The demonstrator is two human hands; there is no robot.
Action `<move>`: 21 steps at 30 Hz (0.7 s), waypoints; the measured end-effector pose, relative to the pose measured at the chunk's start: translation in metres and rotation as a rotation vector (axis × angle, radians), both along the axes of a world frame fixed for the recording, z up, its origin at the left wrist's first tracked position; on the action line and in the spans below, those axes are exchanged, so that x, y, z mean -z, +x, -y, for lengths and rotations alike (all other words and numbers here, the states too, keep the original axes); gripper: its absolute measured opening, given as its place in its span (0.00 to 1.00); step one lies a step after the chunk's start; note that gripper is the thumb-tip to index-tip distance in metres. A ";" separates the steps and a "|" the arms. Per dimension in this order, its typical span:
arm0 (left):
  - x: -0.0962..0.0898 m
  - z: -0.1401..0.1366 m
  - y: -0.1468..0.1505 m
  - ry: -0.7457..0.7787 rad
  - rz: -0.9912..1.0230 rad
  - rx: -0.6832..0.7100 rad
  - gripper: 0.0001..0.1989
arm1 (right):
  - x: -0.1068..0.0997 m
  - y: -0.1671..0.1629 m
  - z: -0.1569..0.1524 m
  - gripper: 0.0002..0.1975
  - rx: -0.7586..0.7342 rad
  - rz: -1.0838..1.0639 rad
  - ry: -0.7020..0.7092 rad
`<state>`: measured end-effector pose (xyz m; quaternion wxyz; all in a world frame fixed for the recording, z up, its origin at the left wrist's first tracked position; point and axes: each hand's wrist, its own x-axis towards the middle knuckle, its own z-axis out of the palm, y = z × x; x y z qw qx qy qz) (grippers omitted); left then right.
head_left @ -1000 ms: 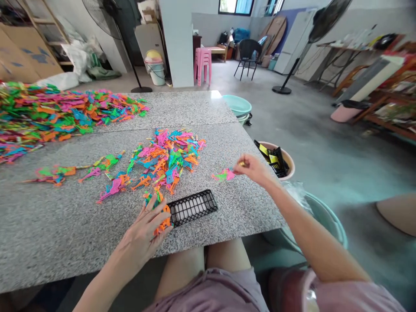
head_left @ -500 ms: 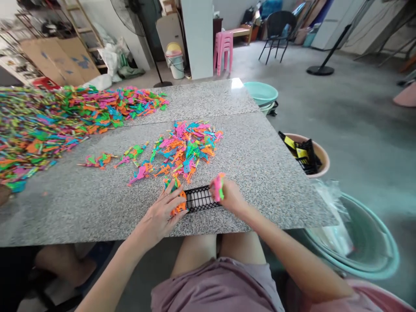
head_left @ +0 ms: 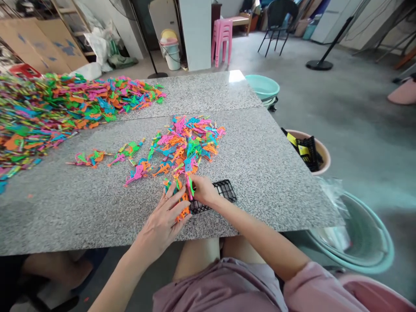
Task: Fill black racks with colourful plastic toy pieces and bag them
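Observation:
A small black plastic basket (head_left: 225, 190) with a lattice rim lies on the speckled stone table (head_left: 260, 173). Orange and blue plastic toys (head_left: 184, 203) stand packed at its left end. My left hand (head_left: 165, 212) rests over them with fingers spread, touching them. My right hand (head_left: 204, 190) pinches a pink and green plastic toy (head_left: 189, 187) against that row; its exact kind is unclear, though the shape looks somewhat pistol-like. Just beyond the basket lies a loose pile of similar bright toys (head_left: 191, 143). The right hand hides part of the basket.
A much larger heap of colourful toys (head_left: 81, 104) covers the table's far left. Beyond the right edge stand a peach tub (head_left: 325, 158) with black baskets, a large green tub (head_left: 386, 242) and a turquoise basin (head_left: 264, 84). Someone's leg (head_left: 58, 271) shows below the table at left.
My right hand has moved left with the pink and green toy, from the basket's right end to the packed toys. My left hand stays over them. The view has shifted slightly.

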<state>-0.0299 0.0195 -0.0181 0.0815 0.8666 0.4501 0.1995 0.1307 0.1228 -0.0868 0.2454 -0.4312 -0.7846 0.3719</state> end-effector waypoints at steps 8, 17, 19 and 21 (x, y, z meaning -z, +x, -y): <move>0.001 0.004 0.005 -0.034 0.016 -0.034 0.14 | -0.009 -0.001 0.003 0.08 -0.074 0.223 0.157; -0.004 -0.005 0.002 0.122 -0.107 0.009 0.10 | -0.021 0.003 -0.023 0.13 -0.272 0.261 0.162; -0.005 -0.006 0.002 0.125 -0.112 0.000 0.09 | -0.028 0.008 -0.040 0.16 -0.191 0.229 0.241; -0.005 -0.006 0.002 0.115 -0.117 -0.005 0.08 | -0.034 0.004 -0.058 0.17 -0.058 0.295 0.370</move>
